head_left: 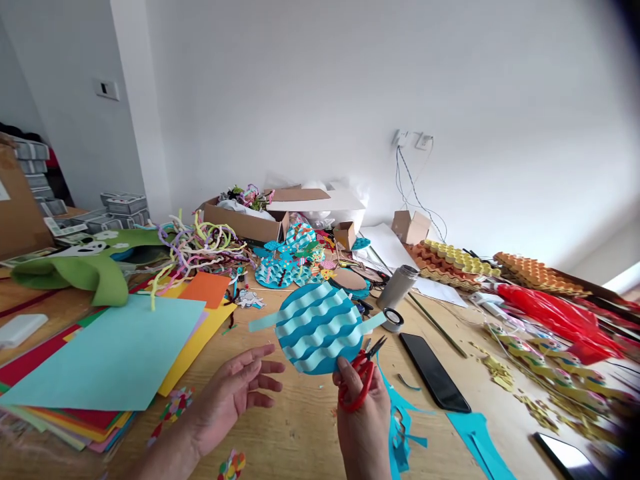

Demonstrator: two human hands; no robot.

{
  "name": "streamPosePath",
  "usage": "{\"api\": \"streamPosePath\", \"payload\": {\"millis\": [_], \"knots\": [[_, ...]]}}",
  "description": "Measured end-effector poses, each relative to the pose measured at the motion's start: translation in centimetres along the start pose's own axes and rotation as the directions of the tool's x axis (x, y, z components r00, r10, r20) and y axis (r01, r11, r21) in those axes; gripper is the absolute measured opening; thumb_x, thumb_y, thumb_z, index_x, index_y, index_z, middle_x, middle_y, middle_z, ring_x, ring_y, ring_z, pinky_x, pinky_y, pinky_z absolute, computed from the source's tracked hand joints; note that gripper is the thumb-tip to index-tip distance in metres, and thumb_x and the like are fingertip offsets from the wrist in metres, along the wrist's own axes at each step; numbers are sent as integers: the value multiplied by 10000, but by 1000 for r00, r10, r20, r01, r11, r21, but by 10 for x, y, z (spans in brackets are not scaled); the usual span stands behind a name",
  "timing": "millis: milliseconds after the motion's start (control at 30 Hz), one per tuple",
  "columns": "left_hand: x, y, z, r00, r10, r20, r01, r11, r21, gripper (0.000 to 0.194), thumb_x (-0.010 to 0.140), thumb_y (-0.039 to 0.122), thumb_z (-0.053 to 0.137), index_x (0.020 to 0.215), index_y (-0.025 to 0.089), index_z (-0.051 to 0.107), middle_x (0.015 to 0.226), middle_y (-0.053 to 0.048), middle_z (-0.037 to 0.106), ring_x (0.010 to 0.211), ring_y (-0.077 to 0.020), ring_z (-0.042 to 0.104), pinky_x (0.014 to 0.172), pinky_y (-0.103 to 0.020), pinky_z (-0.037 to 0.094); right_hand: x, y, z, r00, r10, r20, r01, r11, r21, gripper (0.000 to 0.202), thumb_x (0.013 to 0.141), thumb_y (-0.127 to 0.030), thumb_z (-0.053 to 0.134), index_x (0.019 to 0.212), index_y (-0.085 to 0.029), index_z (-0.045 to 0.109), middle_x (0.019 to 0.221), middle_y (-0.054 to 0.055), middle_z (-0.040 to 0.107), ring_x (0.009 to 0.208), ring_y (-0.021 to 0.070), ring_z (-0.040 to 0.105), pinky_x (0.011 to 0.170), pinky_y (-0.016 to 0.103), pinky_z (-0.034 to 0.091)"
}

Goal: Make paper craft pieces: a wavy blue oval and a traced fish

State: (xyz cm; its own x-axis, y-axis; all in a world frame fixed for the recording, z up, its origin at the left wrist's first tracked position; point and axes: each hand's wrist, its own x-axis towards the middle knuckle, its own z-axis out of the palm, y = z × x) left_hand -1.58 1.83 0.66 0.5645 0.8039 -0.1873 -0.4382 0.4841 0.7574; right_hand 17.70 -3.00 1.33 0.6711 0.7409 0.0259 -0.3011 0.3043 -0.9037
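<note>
A round blue paper piece (320,328) with wavy light-blue strips is held up above the table; straight pale strip ends stick out at its left and right. My right hand (364,407) pinches its lower right edge and also holds red-handled scissors (359,387), blades pointing up and right. To the left of the disc, my left hand (245,387) has its fingers spread, with nothing in them. Blue paper offcuts (400,427) lie beside and partly behind my right hand.
Stacked coloured paper (110,353) covers the left. A black phone (435,373), tape roll (393,319) and grey metal bottle (398,287) stand or lie to the right. Behind are pipe cleaners (200,247), an open cardboard box (245,223), egg trays (445,260) and red plastic (555,313).
</note>
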Motion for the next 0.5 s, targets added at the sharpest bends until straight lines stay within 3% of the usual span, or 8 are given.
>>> {"api": "streamPosePath", "payload": {"millis": [100, 200, 333, 400, 433, 500], "knots": [[3, 1, -4, 997, 35, -63, -39, 997, -60, 399, 762, 405, 680, 1047, 127, 664, 905, -121, 680, 715, -169, 629, 565, -251, 478, 0, -2, 2, 999, 33, 28, -34, 999, 36, 327, 617, -347, 783, 719, -205, 507, 611, -67, 496, 562, 95, 425, 544, 228, 379], [7, 7, -8, 979, 7, -204, -52, 976, -214, 370, 806, 458, 605, 829, 96, 677, 683, -65, 626, 546, -111, 562, 449, -197, 411, 2, -3, 2, 996, 67, 57, -70, 996, 59, 300, 630, -338, 763, 736, -211, 513, 619, -65, 490, 549, 98, 418, 526, 236, 373], [10, 13, -11, 939, 2, -345, -109, 951, -290, 375, 851, 432, 528, 734, 97, 648, 604, -43, 575, 473, -93, 502, 403, -186, 365, 7, -5, -3, 998, 48, 36, -50, 997, 51, 302, 621, -325, 764, 748, -216, 513, 622, -63, 497, 544, 102, 429, 528, 245, 382], [10, 13, -10, 906, 82, -415, -171, 968, -182, 344, 825, 434, 562, 735, 112, 647, 612, -33, 572, 487, -98, 488, 418, -196, 367, 9, -6, -5, 1000, 7, 7, -7, 1000, 6, 286, 645, -327, 749, 751, -218, 507, 613, -64, 500, 536, 105, 438, 527, 248, 383], [9, 12, -10, 869, 177, -462, -229, 972, -56, 326, 801, 441, 592, 727, 128, 646, 614, -26, 568, 506, -106, 487, 437, -203, 375, 9, -6, -6, 1000, -10, -4, 10, 1000, -9, 278, 658, -326, 741, 754, -218, 504, 611, -65, 502, 533, 104, 442, 526, 247, 382], [6, 9, -8, 725, 483, -491, -362, 874, 326, 260, 753, 429, 657, 721, 172, 640, 648, -15, 574, 594, -136, 514, 532, -229, 424, 9, -6, -6, 1000, -5, -26, 5, 1000, 7, 288, 654, -314, 749, 754, -213, 498, 618, -70, 505, 525, 94, 449, 518, 238, 375]]}}
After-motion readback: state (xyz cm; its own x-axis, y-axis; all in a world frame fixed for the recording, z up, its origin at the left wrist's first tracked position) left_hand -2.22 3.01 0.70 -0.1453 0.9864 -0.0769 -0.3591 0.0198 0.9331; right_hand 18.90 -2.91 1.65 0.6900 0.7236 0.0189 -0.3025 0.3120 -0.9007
